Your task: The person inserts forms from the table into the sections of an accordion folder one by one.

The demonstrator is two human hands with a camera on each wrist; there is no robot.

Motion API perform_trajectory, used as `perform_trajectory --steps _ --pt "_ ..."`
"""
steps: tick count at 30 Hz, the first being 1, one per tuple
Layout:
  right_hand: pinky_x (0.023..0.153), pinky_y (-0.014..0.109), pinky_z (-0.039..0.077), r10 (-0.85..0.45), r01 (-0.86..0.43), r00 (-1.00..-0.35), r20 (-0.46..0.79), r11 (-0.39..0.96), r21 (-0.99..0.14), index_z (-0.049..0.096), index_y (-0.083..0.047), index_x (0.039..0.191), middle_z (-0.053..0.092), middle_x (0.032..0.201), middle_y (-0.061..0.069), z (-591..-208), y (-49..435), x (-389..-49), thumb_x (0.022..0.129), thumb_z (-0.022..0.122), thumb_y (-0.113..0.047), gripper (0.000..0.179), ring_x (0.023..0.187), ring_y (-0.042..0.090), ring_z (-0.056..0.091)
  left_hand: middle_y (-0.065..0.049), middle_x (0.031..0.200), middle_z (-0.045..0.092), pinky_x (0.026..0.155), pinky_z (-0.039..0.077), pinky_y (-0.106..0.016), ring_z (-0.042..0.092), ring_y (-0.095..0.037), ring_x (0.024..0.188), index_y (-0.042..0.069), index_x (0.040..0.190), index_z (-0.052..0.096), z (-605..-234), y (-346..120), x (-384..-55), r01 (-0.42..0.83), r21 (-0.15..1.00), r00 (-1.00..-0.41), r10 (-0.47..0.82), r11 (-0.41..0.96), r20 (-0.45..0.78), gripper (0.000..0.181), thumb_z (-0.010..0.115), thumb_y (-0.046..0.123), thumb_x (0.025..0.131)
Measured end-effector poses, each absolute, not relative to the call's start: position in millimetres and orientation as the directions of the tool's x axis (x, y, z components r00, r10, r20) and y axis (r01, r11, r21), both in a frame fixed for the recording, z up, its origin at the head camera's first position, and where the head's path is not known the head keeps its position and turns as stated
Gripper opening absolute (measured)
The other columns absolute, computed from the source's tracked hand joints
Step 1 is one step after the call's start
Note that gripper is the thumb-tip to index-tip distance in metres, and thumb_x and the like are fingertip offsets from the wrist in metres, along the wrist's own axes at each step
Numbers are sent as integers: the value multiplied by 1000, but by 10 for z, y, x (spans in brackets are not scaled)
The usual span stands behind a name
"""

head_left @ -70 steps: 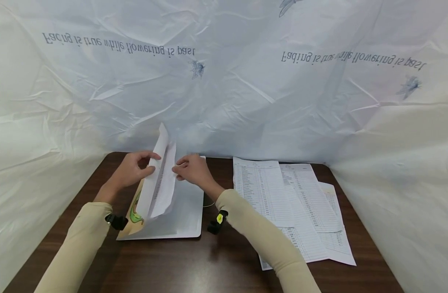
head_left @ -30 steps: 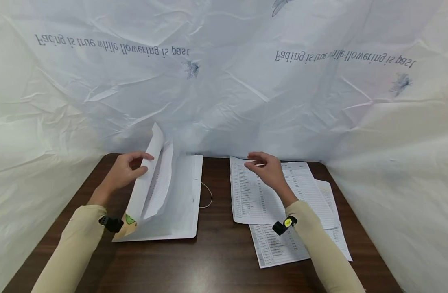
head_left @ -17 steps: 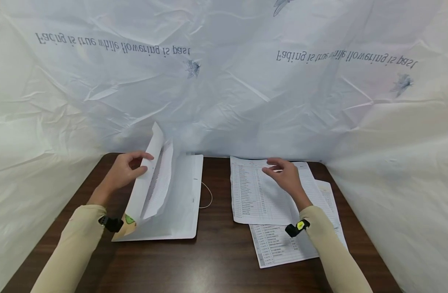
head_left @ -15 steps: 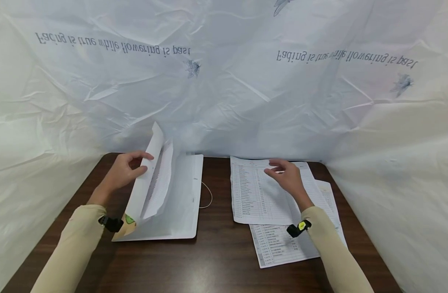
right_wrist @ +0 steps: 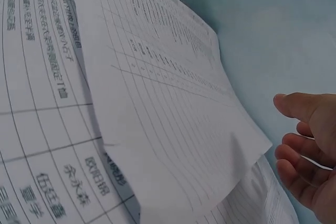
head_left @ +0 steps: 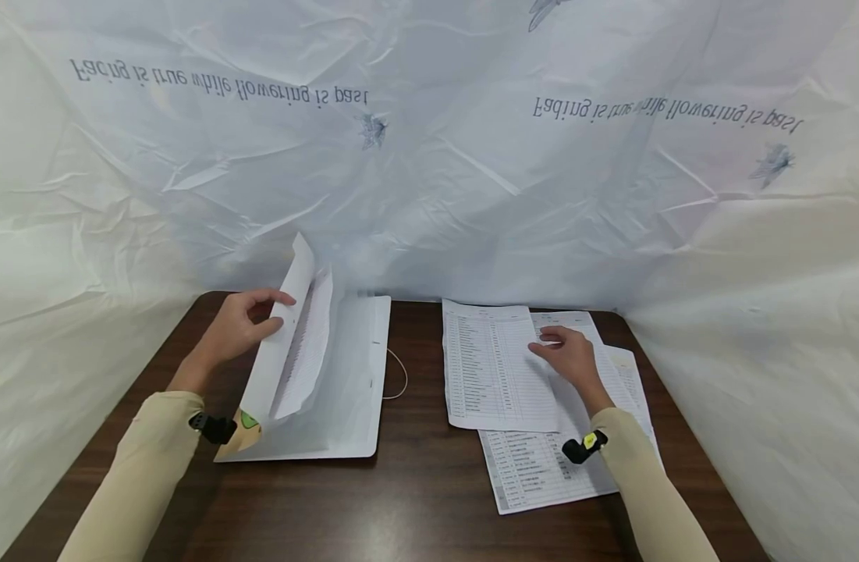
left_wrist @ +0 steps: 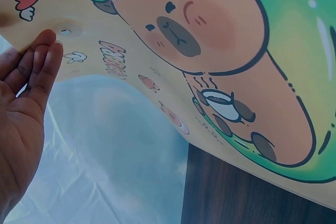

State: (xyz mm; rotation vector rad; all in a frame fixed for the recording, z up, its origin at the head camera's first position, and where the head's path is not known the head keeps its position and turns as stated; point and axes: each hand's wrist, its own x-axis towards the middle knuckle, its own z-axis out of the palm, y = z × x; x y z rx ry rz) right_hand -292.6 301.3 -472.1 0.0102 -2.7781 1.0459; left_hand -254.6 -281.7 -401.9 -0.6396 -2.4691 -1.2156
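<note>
My left hand pinches the raised cover of a document folder between thumb and fingertips. In the left wrist view the cover's outside shows a cartoon capybara in green and peach. Inside the cover, a printed sheet stands tilted with its edge lifted. My right hand, fingers loosely bent and holding nothing, is over the spread of papers, near the right edge of the top printed list. In the right wrist view a gap shows between the fingers and the sheet's corner.
More printed sheets lie overlapping under the top list on the dark wooden table. A thin elastic loop sticks out from the folder's right edge. White plastic sheeting hangs close behind the table.
My right hand has left the folder and crossed to the papers at right, then drifted farther right and nearer me. My left hand keeps its hold on the cover, almost still.
</note>
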Motion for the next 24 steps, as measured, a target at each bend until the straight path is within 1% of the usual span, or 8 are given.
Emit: perform_trajectory --steps 5,13,18,24 --pt "92 50 52 83 1 -992 93 752 -659 64 0 133 69 125 20 -4770 3059 -2915 90 78 -30 54 114 38 66 -11 106 69 64 45 -21 55 -13 72 6 113 73 -4021 -2821 -2542 524 660 -847 253 539 467 28 63 -1 88" --pt "97 51 48 138 103 -990 3 751 -652 64 0 132 70 120 20 -4853 3068 -2920 89 79 -29 54 115 39 64 -17 110 69 61 44 -21 54 -11 70 1 117 71 -4013 -2822 -2545 556 660 -829 286 505 480 30 63 -2 89" --pt "95 49 48 159 127 -987 -10 751 -648 64 0 131 71 116 19 -4892 3069 -2935 89 78 -26 52 110 37 64 -15 104 68 58 42 -22 50 -11 64 1 117 71 -4018 -2824 -2552 552 658 -832 277 513 481 29 63 -2 89" --pt "89 46 49 171 154 -985 -38 747 -647 65 0 129 71 111 18 -4919 3059 -2956 88 79 -25 50 100 32 65 -12 102 68 59 42 -23 50 -12 65 3 115 72 -4015 -2824 -2541 544 660 -836 267 518 480 29 64 -1 89"
